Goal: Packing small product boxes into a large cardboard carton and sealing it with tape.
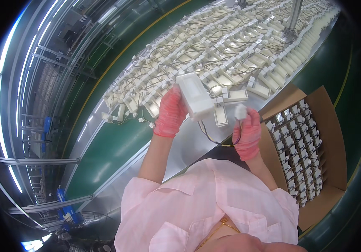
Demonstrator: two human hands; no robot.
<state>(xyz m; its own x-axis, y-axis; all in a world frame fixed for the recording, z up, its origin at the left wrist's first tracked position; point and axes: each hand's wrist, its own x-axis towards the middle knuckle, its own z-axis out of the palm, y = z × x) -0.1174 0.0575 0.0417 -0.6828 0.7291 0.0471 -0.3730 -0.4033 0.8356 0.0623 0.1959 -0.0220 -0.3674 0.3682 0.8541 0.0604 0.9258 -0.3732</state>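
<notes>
The left hand, in a pink striped glove, grips a white case by its left side. The right hand, gloved the same way, pinches a small white plug in its fingertips. A thin wire droops in a loop between the two hands — it seems to join the case to the plug. Holding both ends likely keeps the plug from swinging about.

The case is up in the air, over the near edge of the shiny metal surface. It is long and boxy, creamy white, with a sunken middle and a raised rim. It is tilted, and I cannot see its far side.

Past the hands, lots of white parts with wires lie close together on the surface, maybe set that way so many can fit. To the right stands an open cardboard box. Inside, small white pieces sit in neat rows — perhaps so they don't bump or tangle. Green floor shows beyond the surface.
</notes>
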